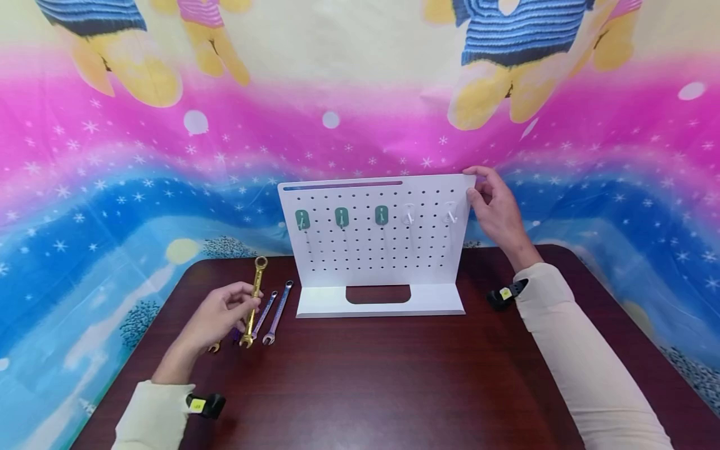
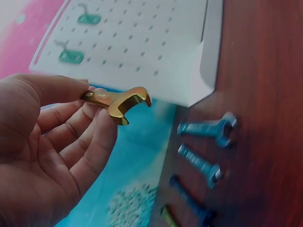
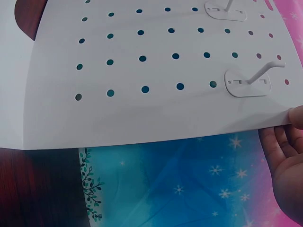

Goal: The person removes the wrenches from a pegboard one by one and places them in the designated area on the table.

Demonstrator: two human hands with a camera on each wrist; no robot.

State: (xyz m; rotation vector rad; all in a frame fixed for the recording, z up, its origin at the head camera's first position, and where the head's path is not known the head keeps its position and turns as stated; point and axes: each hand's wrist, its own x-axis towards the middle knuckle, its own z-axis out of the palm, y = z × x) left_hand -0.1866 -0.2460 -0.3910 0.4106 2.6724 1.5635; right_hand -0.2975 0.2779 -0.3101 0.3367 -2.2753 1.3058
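My left hand [image 1: 225, 312] pinches a gold wrench [image 1: 257, 281] between thumb and fingers, ring end up and open end down. In the left wrist view the wrench's open end [image 2: 130, 104] sticks out past the fingertips. My right hand [image 1: 499, 209] grips the upper right edge of a white pegboard [image 1: 377, 250] that stands upright on its base. The board carries three green hooks [image 1: 342, 217] and two white hooks [image 1: 409, 215], all bare. Beside the left hand, a bluish-purple wrench [image 1: 278, 312] and a smaller purple wrench [image 1: 265, 314] lie on the table.
Partly hidden behind the left hand lie a dark purple wrench [image 2: 191, 199] and another gold wrench [image 2: 168, 216]. The dark red-brown table [image 1: 382, 381] backs onto a patterned cloth [image 1: 360, 137]. A rectangular cutout opens at the foot of the board.
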